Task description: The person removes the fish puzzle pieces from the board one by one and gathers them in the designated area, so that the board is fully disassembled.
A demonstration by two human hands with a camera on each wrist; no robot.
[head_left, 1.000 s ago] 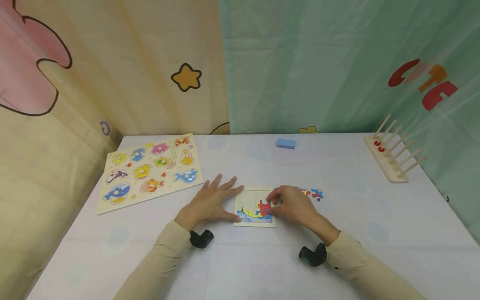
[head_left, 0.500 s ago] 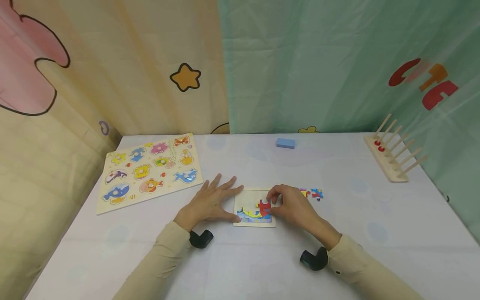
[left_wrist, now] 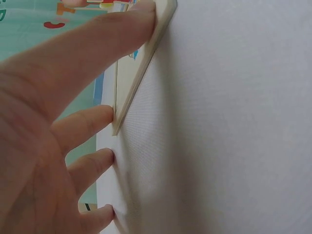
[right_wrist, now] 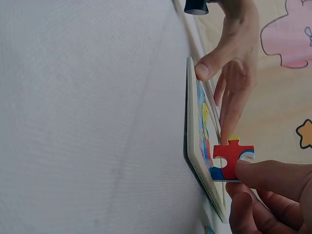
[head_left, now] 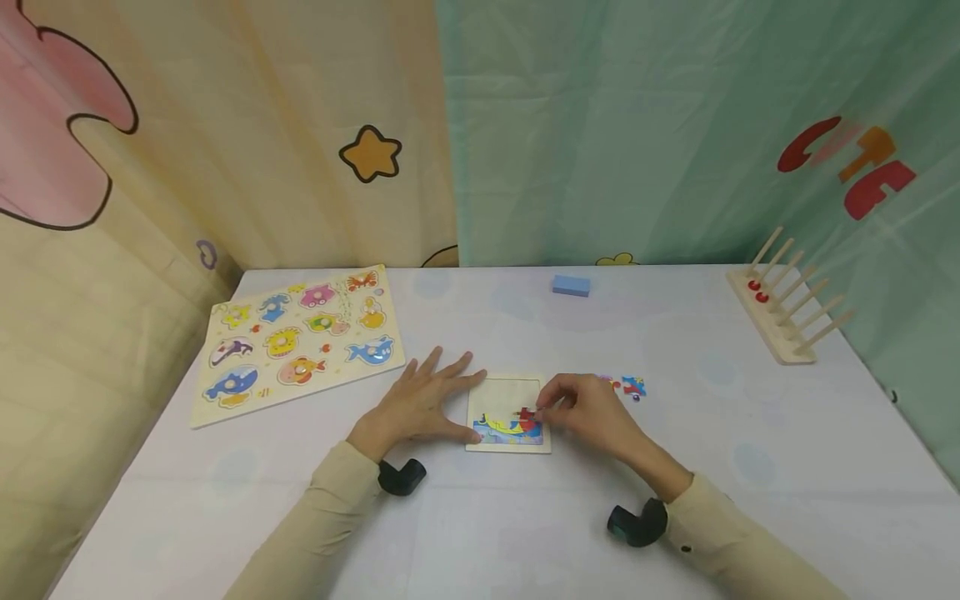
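Observation:
A small square puzzle tray (head_left: 504, 395) lies on the table, its lower part filled with blue and yellow pieces. My left hand (head_left: 420, 408) is spread at its left side. The left thumb (left_wrist: 131, 29) presses on the near-left corner, while the index finger (left_wrist: 95, 119) touches the far-left one. With thumb and fingers, my right hand (head_left: 591, 414) pinches a red jigsaw piece (right_wrist: 229, 158) with blue and yellow bits. That piece stands tilted up at the tray's right side, its bottom edge close over the board. Right fingertips hide part of it.
Several loose jigsaw pieces (head_left: 633, 387) lie just beyond the right hand, partly hidden by it. A fish peg puzzle board (head_left: 300, 398) is at the left, a blue block (head_left: 572, 286) at the back, and a wooden peg rack (head_left: 780, 333) at the far right.
The red jigsaw piece has tipped more upright in the right hand, so less of its face shows from above. The right wrist has shifted slightly right and nearer. The left hand stays put.

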